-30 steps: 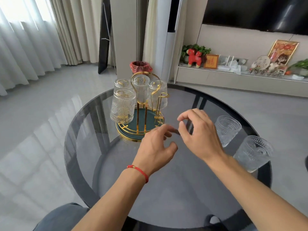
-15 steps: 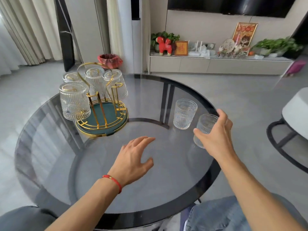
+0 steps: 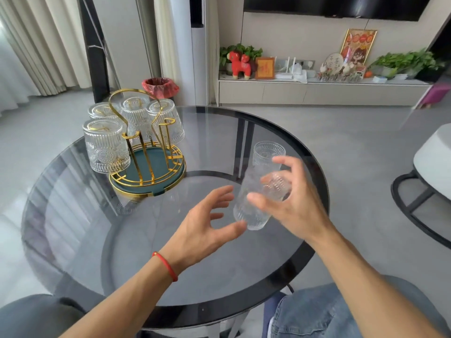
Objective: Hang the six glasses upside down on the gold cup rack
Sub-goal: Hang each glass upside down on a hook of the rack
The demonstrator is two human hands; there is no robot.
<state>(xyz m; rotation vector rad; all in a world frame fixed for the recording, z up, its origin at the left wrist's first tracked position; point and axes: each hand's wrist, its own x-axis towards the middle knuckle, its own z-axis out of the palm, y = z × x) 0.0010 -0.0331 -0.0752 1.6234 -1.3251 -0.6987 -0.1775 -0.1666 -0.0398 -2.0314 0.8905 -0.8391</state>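
Above the near right part of the round smoked-glass table (image 3: 102,240), the right hand (image 3: 292,206) grasps a clear ribbed drinking glass (image 3: 256,203), thumb on the near side and fingers curled over the far side. The glass is tilted and blurred, lifted off the tabletop. The left hand (image 3: 205,228) hovers just beside its lower end with fingers spread, holding nothing; whether the thumb touches the glass cannot be told. A thin red cord bracelet (image 3: 166,265) circles the left wrist. Just behind the held glass, a second clear embossed glass (image 3: 267,153) stands upright on the table. Well to the left, the gold wire cup rack with a dark green round base (image 3: 148,172) carries four clear glasses upside down (image 3: 106,146), with two gold pegs bare.
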